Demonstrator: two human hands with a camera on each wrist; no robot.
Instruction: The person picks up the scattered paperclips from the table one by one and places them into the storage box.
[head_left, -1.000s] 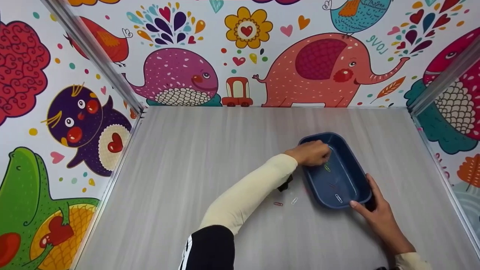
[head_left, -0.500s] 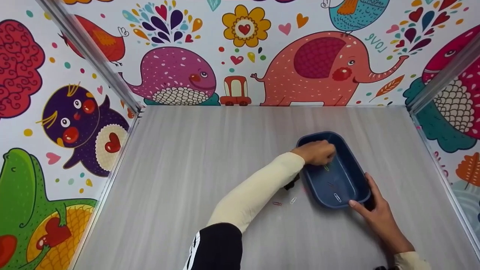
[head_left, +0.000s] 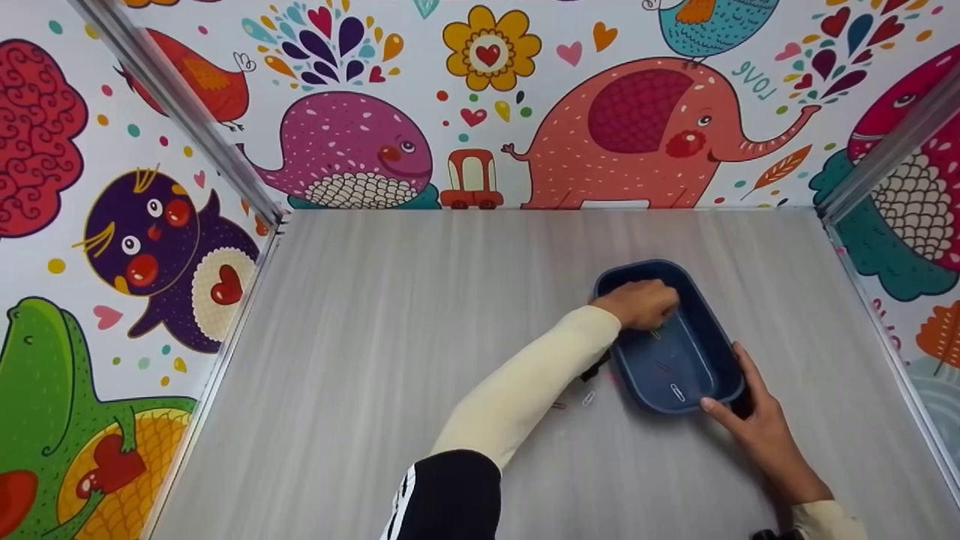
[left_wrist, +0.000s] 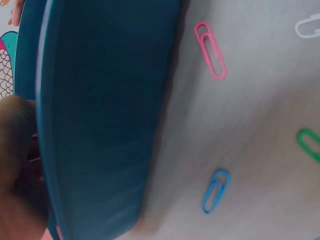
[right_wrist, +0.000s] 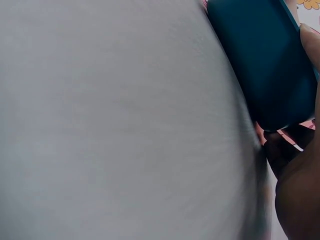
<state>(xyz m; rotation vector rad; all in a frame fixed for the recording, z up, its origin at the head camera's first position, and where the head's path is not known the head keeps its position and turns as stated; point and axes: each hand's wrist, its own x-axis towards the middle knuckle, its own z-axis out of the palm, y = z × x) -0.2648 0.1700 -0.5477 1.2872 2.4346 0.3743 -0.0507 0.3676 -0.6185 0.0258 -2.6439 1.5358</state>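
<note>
Your right hand (head_left: pixel 759 420) grips the blue basin (head_left: pixel 691 354) by its near end; whether your left hand (head_left: pixel 641 304), inside it, pinches anything I cannot tell. A white paper clip (head_left: pixel 677 392) lies in the basin, a pink paper clip (left_wrist: pixel 210 50) outside.

One word can be read: "love" (head_left: pixel 754 80), in teal letters, mirror-reversed and slanting downward, printed on the white patterned back wall (head_left: pixel 421 60) above the coral elephant's (head_left: pixel 630 142) trunk. Pink marks (head_left: pixel 886 326) on the right-hand wall (head_left: pixel 907 341) cannot be made out.
</note>
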